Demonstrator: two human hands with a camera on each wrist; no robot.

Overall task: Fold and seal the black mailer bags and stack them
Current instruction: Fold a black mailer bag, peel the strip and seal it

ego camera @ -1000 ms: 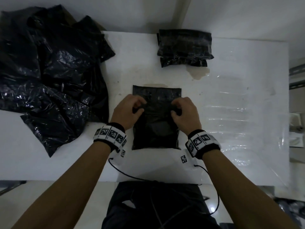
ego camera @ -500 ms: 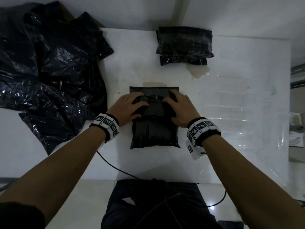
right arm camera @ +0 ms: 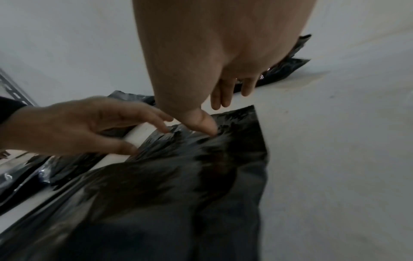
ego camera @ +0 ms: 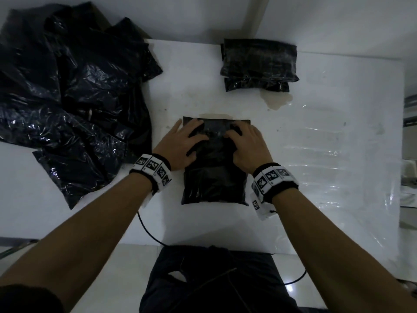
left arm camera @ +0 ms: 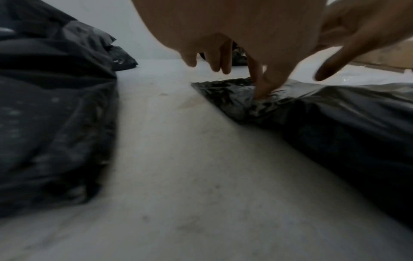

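A black mailer bag (ego camera: pixel 214 179) lies flat in the middle of the white table (ego camera: pixel 316 154), its far part folded over. My left hand (ego camera: pixel 182 143) and right hand (ego camera: pixel 246 145) lie side by side on that far part, fingers spread and pressing down. In the left wrist view a left fingertip (left arm camera: pixel 260 88) pushes into the crinkled bag (left arm camera: pixel 324 113). The right thumb (right arm camera: pixel 202 123) presses the bag (right arm camera: pixel 178 176) in the right wrist view, with the left hand (right arm camera: pixel 78 123) beside it. Folded bags form a stack (ego camera: pixel 258 64) at the table's far edge.
A loose pile of unfolded black bags (ego camera: pixel 67 91) covers the table's left side, close to my left wrist. A clear plastic sheet (ego camera: pixel 327 166) lies on the right part of the table. A brownish stain (ego camera: pixel 277 101) marks the surface in front of the stack.
A second ago both hands were curled, gripping the bag's middle fold. They have flattened onto it and slid toward the far edge, fingers spread.
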